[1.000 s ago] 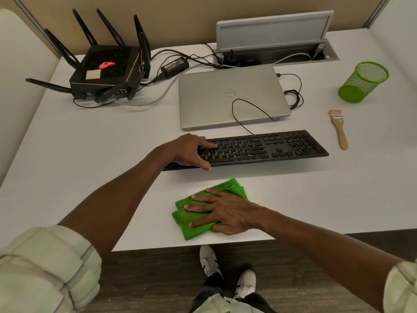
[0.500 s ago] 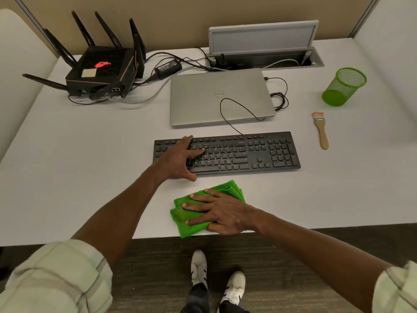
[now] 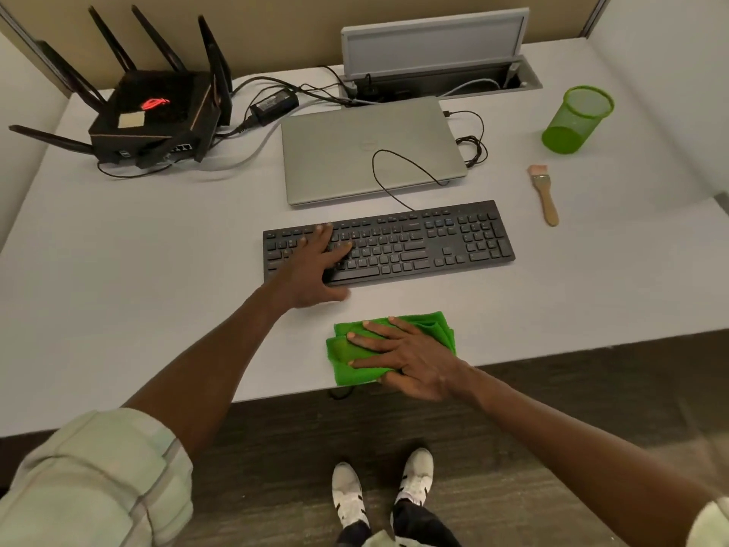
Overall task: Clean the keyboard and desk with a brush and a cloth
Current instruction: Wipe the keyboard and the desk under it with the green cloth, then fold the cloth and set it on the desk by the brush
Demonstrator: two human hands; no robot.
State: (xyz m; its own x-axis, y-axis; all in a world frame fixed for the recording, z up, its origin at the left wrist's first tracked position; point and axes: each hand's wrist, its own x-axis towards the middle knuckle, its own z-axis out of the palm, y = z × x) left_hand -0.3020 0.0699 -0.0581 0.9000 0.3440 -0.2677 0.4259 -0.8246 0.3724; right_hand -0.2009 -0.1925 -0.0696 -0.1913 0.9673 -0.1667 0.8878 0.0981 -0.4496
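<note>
A black keyboard (image 3: 426,242) lies flat on the white desk (image 3: 157,270), in front of a shut silver laptop. My left hand (image 3: 311,266) rests on the keyboard's left part, fingers spread over the keys and thumb at its front edge. A folded green cloth (image 3: 438,329) lies at the desk's near edge. My right hand (image 3: 398,357) presses flat on it with straight fingers pointing left. A small wooden-handled brush (image 3: 546,195) lies to the right of the keyboard, apart from both hands.
A shut silver laptop (image 3: 367,152) sits behind the keyboard with a black cable looped over it. A black router (image 3: 157,116) with antennas stands back left, beside a power brick and cables. A green mesh cup (image 3: 576,120) stands back right. A cable tray with raised lid (image 3: 434,45) is at the rear.
The keyboard, raised at an angle a second ago, now lies flat and square on the desk. My left hand stays on its left part. My right hand stays on the cloth.
</note>
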